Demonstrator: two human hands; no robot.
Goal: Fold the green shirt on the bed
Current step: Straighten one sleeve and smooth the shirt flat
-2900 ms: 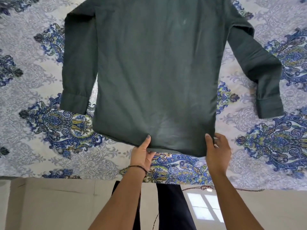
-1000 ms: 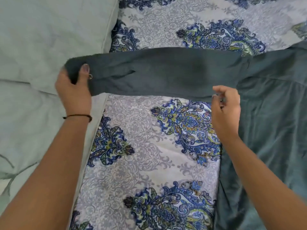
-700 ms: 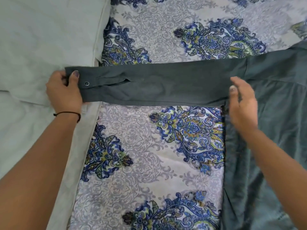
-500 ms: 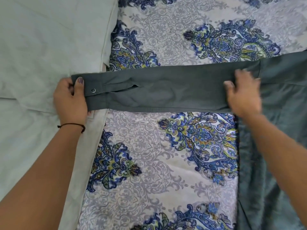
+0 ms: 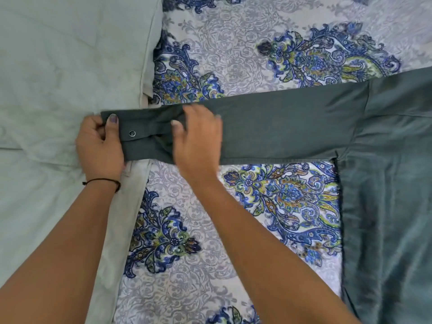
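Note:
The dark green shirt (image 5: 388,206) lies on the bed, its body at the right edge of the view. Its sleeve (image 5: 280,132) stretches flat to the left across the patterned sheet. My left hand (image 5: 100,146) pinches the sleeve's cuff, thumb on top near a metal snap button (image 5: 132,133). My right hand (image 5: 198,141) rests flat on the sleeve just right of the cuff, fingers spread and slightly blurred.
A pale green pillow (image 5: 70,66) fills the left side, and the cuff lies over its edge. The bedsheet (image 5: 257,206) has a blue and green paisley print. My two forearms cross the lower part of the view.
My right hand slid left along the sleeve, from the shoulder end to just beside the cuff. My left hand kept its hold on the cuff. The sleeve now lies flat.

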